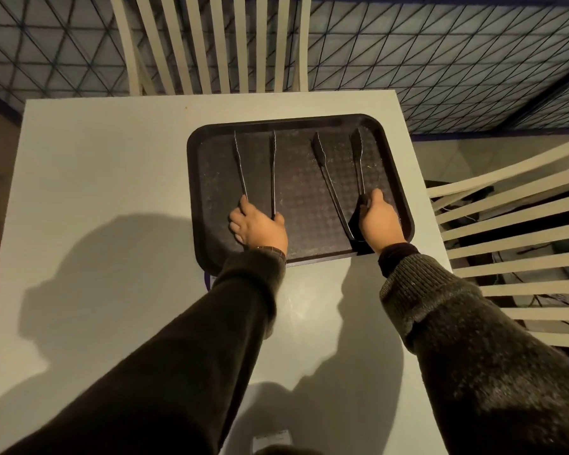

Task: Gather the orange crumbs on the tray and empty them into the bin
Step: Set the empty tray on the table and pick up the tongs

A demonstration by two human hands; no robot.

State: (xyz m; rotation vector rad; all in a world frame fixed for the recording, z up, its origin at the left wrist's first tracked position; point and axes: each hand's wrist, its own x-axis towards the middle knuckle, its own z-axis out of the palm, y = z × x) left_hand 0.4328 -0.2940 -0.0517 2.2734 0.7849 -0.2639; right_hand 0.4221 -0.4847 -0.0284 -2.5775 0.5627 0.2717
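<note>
A pale counter (96, 192) carries a dark rectangular tray (211, 251) toward its far right side, with 2 slatted chairs (217, 44) beyond and beside it. On the tray lie 2 pairs of tongs, arms spread, tips pointing away. The left hand (258, 229) has its fingers closed around the handle end of the left tongs (272, 172); the right hand (380, 221) grips the right tongs (326, 172) likewise. Faint pale specks dot the tray's textured surface; orange crumbs cannot be made out.
</note>
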